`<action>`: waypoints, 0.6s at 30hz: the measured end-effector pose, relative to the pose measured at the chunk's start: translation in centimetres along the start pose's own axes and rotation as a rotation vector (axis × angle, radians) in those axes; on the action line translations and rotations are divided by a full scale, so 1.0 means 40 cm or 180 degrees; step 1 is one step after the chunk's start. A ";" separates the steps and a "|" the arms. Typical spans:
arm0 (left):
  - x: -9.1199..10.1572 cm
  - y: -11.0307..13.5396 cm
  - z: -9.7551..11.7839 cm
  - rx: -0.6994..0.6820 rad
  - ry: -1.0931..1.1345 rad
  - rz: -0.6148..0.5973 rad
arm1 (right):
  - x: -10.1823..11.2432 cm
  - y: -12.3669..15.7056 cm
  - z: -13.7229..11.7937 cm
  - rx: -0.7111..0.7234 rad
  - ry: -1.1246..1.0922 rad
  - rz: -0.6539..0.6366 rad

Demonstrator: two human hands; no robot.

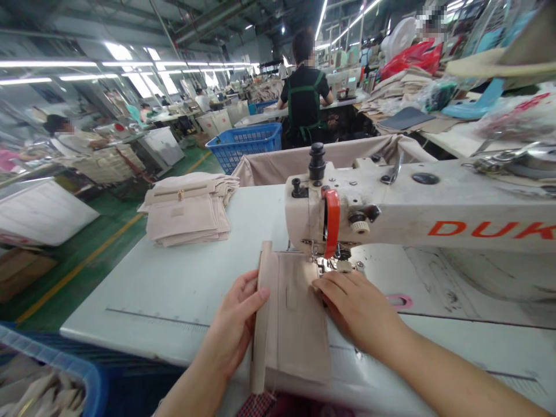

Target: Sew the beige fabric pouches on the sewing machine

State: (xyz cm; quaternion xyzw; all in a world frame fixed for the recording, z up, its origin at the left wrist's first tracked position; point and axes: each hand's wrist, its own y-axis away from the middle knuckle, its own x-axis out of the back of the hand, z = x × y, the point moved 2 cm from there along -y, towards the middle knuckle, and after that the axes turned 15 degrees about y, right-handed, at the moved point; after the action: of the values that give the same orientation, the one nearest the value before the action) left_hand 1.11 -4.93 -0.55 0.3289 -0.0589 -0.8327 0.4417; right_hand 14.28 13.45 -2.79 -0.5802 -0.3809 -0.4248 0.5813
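Note:
A beige fabric panel (pixel 299 324) lies on the sewing table, its top right edge by the presser foot (pixel 324 265) of the sewing machine (pixel 369 197). A folded strip (pixel 262 330) runs along the panel's left side. My left hand (pixel 238 315) grips this strip, thumb on top and fingers behind it. At the panel's right edge, close to the presser foot, my right hand (pixel 354 298) has its fingers together on the fabric; its thumb is hidden. An orange guard (pixel 332 223) covers part of the machine head.
Beige sewn pieces (pixel 186 211) are stacked at the table's back left. A pink-handled tool (pixel 400 300) lies right of my right hand. Blue baskets stand at lower left (pixel 93 365) and behind the table (pixel 247 145). A person (pixel 304 92) works ahead, facing away.

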 end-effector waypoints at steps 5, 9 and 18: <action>0.020 0.104 -0.089 0.1744 0.0882 -0.0804 | 0.069 0.030 -0.033 0.0042 -0.0572 -0.0247; 0.134 0.174 -0.074 0.1703 -0.0896 -0.0608 | 0.106 0.093 -0.101 -0.0127 -0.0769 -0.0249; -0.047 0.207 -0.029 -0.2794 -0.5020 -0.2390 | 0.095 0.196 -0.168 -0.0392 -0.1241 0.0446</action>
State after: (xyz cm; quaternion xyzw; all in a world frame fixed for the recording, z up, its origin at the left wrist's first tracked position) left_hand 8.31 -8.23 2.68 -0.5187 0.0864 -0.8481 0.0649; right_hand 22.60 6.26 -2.25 -0.7109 -0.4182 -0.2854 0.4882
